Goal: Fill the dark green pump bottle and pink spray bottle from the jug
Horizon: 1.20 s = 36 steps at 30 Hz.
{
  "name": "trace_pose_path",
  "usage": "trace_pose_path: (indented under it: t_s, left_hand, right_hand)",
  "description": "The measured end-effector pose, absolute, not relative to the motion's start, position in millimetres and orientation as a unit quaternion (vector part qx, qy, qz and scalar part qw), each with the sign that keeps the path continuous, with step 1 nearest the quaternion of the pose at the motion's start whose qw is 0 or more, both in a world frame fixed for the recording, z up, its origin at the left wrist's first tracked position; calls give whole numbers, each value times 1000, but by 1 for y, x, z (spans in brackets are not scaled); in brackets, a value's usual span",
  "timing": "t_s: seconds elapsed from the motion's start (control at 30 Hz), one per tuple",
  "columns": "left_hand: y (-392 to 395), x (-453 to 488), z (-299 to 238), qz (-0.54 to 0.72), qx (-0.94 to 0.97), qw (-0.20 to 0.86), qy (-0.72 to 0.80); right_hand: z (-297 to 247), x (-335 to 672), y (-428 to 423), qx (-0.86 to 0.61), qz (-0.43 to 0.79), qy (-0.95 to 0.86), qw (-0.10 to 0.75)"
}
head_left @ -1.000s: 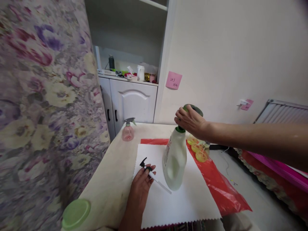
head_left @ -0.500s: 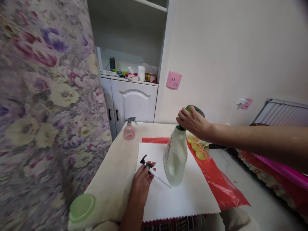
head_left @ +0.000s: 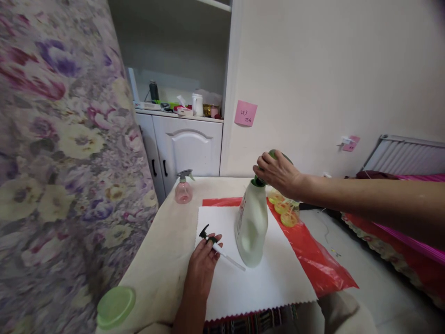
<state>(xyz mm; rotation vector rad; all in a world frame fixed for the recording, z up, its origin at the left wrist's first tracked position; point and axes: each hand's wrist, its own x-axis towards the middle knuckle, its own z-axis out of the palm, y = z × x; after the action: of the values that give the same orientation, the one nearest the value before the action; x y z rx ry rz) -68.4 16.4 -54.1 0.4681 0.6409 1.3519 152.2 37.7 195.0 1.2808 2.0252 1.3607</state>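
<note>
A white detergent bottle with a green neck stands upright on a white sheet. My right hand reaches in from the right and grips the dark green cap at the bottle's top. On the sheet to the left of the bottle my left hand rests with its fingers on a black pump head, whose white tube lies pointing toward the bottle's base.
A red plastic sheet lies under the white one. A pink spray bottle stands at the table's back left, several yellow-green lids behind the bottle, a light green lid at the front left corner. A floral curtain hangs on the left.
The camera has shifted slightly, so the scene sits a little differently in view. Both hands keep their places on the cap and the pump head.
</note>
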Motion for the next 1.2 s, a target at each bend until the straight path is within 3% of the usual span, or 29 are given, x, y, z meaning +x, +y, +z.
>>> trace_pose_path:
  t_s: [0.17,0.33,0.47,0.53,0.6,0.7,0.8,1.2]
  left_hand:
    - [19,-70,-56,606,201,711,293]
    - [21,-70,-57,613,196,711,285]
    - [23,-66,-56,629,190,697,287]
    - [23,-62,-55,636,193,689,288]
    - [22,-59,-53,641,199,682,291]
    - [14,-52,-48,649,202,669,302]
    - [-3,-42,-38,669,205,642,313]
    - [-74,9,8,701,307,544,345]
  right_hand:
    - [191,169,38,483,444,743,131]
    - [181,208,30,561,309,768,-19]
    - [136,244,1,599,72,764,-229]
    - [90,253,-23,570,-84,736,-356]
    - [34,252,-48,549,-250,672,-429]
    - [-42,236,-82,548,-377,588,-460]
    - [-79,218,-102,555,-390,585,-445]
    - [-64,219,-116,508,-370,645,-434]
